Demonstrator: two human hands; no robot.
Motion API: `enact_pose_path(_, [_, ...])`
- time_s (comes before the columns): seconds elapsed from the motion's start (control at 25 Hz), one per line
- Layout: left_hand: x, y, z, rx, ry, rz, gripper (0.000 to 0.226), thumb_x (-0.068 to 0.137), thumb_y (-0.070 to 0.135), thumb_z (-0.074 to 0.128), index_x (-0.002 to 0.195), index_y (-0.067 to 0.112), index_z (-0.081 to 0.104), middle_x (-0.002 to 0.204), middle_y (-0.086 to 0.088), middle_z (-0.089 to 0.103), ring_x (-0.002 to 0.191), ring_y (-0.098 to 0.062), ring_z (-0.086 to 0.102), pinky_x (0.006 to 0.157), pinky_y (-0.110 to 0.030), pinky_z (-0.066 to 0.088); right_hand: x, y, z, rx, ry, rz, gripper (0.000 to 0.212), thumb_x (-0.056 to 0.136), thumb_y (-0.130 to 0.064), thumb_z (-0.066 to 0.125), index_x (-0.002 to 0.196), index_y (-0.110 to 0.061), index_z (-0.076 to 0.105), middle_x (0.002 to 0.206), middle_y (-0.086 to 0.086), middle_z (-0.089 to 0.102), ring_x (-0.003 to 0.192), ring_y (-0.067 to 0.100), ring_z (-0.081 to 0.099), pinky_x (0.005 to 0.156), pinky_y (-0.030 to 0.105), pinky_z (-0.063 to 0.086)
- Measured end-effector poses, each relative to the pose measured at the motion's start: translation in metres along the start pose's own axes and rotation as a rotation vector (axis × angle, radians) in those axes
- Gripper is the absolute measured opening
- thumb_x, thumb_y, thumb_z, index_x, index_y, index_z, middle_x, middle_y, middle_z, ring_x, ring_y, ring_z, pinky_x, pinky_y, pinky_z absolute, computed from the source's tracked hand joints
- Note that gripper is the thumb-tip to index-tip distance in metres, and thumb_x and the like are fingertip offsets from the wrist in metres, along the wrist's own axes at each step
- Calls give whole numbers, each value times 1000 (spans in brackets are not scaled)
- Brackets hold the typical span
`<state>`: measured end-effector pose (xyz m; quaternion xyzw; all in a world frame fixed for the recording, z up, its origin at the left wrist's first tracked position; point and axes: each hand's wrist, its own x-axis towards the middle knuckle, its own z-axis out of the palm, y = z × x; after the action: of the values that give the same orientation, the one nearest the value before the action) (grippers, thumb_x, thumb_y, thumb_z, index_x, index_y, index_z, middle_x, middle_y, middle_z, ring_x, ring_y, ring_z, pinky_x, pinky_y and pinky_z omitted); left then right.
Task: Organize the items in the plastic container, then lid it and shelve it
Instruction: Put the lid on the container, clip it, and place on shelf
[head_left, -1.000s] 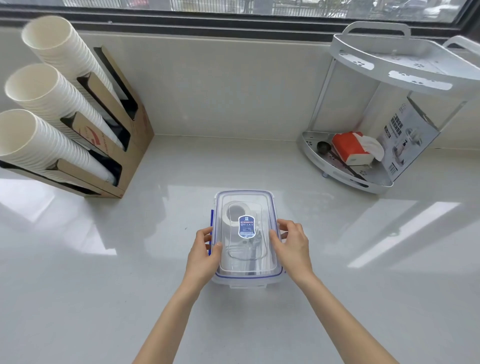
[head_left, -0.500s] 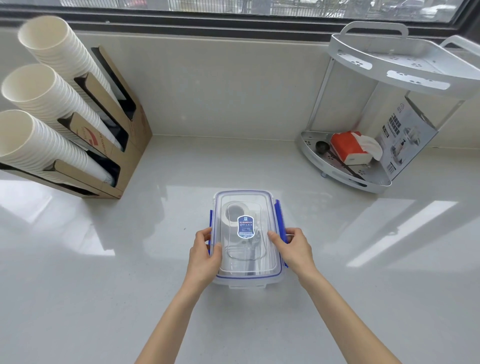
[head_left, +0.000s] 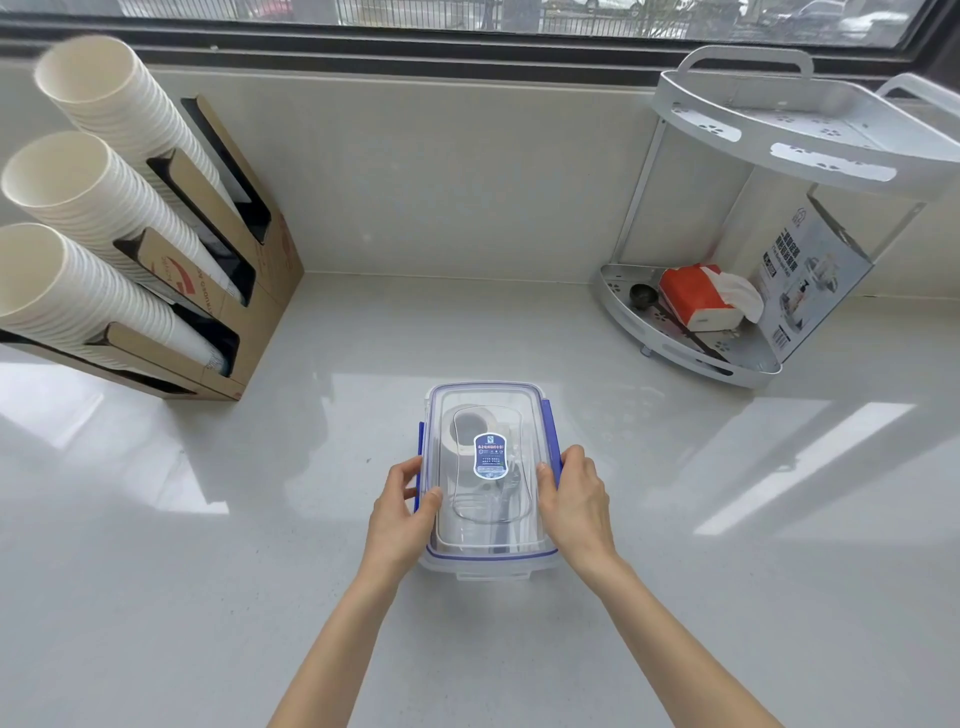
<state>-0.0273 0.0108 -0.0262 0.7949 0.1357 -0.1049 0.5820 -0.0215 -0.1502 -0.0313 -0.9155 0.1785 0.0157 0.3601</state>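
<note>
While both hands clamp the container's long sides, left hand (head_left: 402, 512) and right hand (head_left: 574, 501) curled on its blue latches, plastic container (head_left: 488, 558) sits at 6 o'clock on the counter (head_left: 208, 597); risk: a latch left unseated, lid (head_left: 485, 530) pops when lifted; lid sticker (head_left: 490, 455) unreadable; shelf rack (head_left: 675, 338) at 2 o'clock, its box print illegible.

Paper cup stacks (head_left: 98, 208) in a cardboard holder (head_left: 244, 291); tissue pack (head_left: 698, 299) beside a spoon (head_left: 644, 297)

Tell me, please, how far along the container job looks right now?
Done: items lie inside the plastic container, and the lid sits on top. In hand: the left hand and right hand press at the blue side latches. Left: moving it to the corner shelf.
</note>
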Motion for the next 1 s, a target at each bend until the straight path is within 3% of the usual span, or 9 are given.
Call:
enact_pose_path(0.12, [2, -3, -5, -129, -64, -186, 53, 90, 21, 52, 138, 18, 30, 145, -8, 37, 129, -23, 39, 100, -33, 33, 1, 2, -2, 18, -11, 18, 30, 97, -24, 39, 108, 3, 43, 113, 22, 53, 99, 41, 52, 82, 40, 40])
enact_pose_path(0.24, [5, -7, -8, -261, -120, -329, 68, 88, 27, 55, 144, 16, 19, 139, -9, 46, 116, -24, 49, 100, -35, 36, -1, 2, -1, 35, -9, 25, 31, 97, -26, 39, 109, 3, 42, 111, 22, 54, 99, 40, 52, 82, 42, 42])
enact_pose_path(0.36, [9, -7, -8, -144, -40, -257, 69, 87, 23, 58, 143, 10, 21, 127, -4, 46, 107, -22, 49, 91, -30, 39, -1, 2, 1, 57, -2, 21, 31, 96, -26, 40, 108, 2, 41, 110, 21, 55, 97, 39, 54, 83, 46, 46])
enact_pose_path(0.52, [9, -8, -5, 25, -21, -107, 37, 89, 19, 53, 126, 15, 52, 125, -13, 54, 98, -24, 55, 81, -27, 46, -4, 4, 3, 108, 4, 23, 28, 97, -27, 39, 104, 0, 41, 103, 20, 60, 89, 38, 56, 77, 45, 46])
enact_pose_path(0.64, [3, -8, -3, -35, -18, -57, 36, 91, 14, 48, 127, 15, 52, 114, 0, 59, 99, -22, 56, 83, -30, 42, -5, 3, 3, 102, 6, 17, 28, 97, -27, 38, 104, 0, 41, 102, 20, 61, 88, 38, 56, 76, 44, 46])
enact_pose_path(0.8, [5, -13, 0, 0, 37, -32, 40, 90, 19, 49, 130, 19, 50, 121, -7, 60, 103, -26, 58, 90, -35, 48, -6, 2, 5, 94, 23, 25, 28, 97, -26, 37, 106, 0, 42, 103, 19, 60, 82, 33, 51, 73, 40, 43])
enact_pose_path(1.0, [-3, -8, 7, 45, 89, -2, 44, 92, 19, 46, 136, 18, 42, 108, -4, 44, 94, -19, 48, 84, -23, 35, -6, 0, 8, 54, 25, 34, 30, 98, -26, 35, 110, 0, 41, 106, 19, 60, 87, 37, 54, 71, 38, 40])
